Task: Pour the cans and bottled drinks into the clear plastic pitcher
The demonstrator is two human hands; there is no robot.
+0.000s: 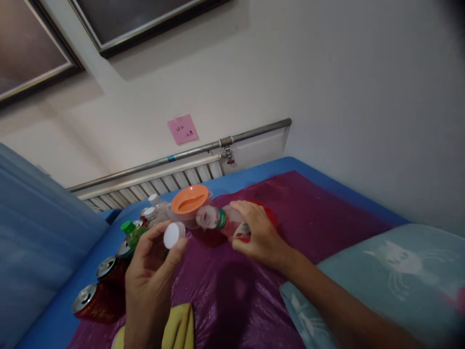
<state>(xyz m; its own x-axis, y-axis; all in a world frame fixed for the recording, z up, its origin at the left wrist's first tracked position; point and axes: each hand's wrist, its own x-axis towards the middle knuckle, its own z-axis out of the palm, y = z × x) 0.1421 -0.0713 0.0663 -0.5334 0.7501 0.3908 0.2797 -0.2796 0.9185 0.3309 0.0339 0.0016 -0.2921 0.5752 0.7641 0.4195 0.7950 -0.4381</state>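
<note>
Pinched between the thumb and fingers of my left hand (156,261) is a round white cap (173,235), its flat face toward me. My right hand (256,232) is wrapped round a clear plastic bottle (232,222) with a green band and a partly covered red-and-white label. The bottle leans over, its clear end pointing left toward an orange-topped clear container (189,199). The cap and the bottle are apart. Something red shows behind my right hand, mostly hidden.
Several drink cans (98,301) line the left side, with a green-capped bottle (128,227) and white-capped clear bottles (153,213) behind. Shiny purple sheeting (207,291) covers the blue surface. A yellow cloth (179,327) lies in front; a pale teal cat-print fabric (392,276) is at right.
</note>
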